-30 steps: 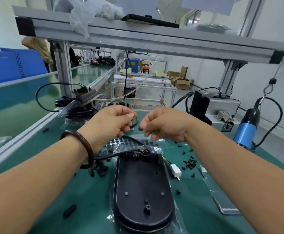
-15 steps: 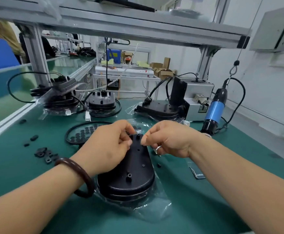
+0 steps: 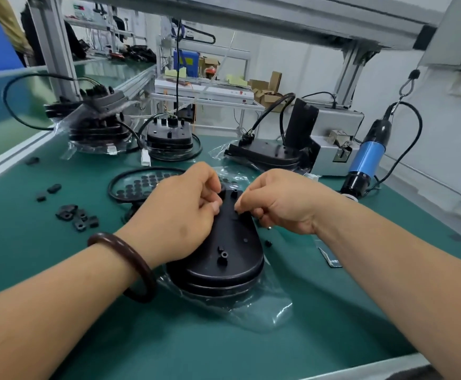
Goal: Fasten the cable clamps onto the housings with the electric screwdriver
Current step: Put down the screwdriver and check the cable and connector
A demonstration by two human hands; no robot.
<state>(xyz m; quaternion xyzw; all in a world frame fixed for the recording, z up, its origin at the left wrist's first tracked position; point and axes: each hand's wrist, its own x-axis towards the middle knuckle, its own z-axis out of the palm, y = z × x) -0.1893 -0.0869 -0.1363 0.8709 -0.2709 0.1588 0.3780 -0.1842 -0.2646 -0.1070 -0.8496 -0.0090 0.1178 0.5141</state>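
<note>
Left hand (image 3: 180, 215) and right hand (image 3: 281, 204) curl their fingertips at the housing's (image 3: 223, 259) far end, contents too small to tell, likely seating a clamp; the screwdriver (image 3: 367, 157) needs fetching next.

Cardboard boxes (image 3: 265, 91) sit far back; a grey metal unit (image 3: 333, 122) stands on the green bench (image 3: 18, 242).

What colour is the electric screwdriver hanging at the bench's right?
The electric screwdriver has a blue barrel with black ends; the head view shows it.
</note>
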